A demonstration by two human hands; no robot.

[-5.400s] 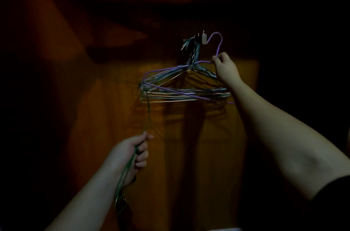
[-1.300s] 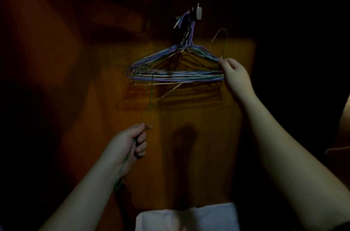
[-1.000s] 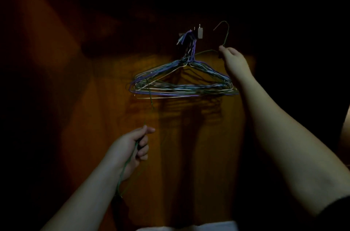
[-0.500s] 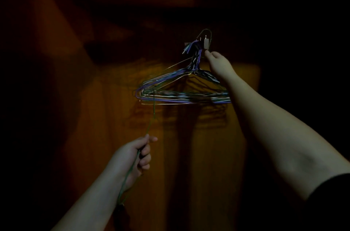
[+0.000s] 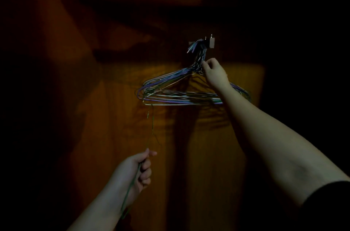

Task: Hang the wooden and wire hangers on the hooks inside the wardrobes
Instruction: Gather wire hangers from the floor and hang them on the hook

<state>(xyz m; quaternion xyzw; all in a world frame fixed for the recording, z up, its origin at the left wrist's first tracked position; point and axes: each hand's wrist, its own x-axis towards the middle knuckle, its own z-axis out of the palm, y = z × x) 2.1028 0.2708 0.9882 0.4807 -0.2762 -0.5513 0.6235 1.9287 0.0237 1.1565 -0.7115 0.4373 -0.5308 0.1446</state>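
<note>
A bundle of several wire hangers (image 5: 180,96), purple, green and silver, hangs from a small metal hook (image 5: 211,43) on the wardrobe's wooden back panel. My right hand (image 5: 215,73) is raised at the bundle's twisted necks just under the hook, fingertips pinching the wire there. My left hand (image 5: 136,172) is low and grips thin green wire hangers (image 5: 149,132), which rise from the fist toward the bundle's left end and trail down past my wrist.
The wooden back panel (image 5: 117,126) is lit only in the middle; the wardrobe's sides and top are in deep shadow. A darker side wall (image 5: 47,60) stands at the left.
My right hand lifted a wire hanger from beside the bundle up onto the hook. It has since dropped to the necks below. The left hand stayed low with its hangers.
</note>
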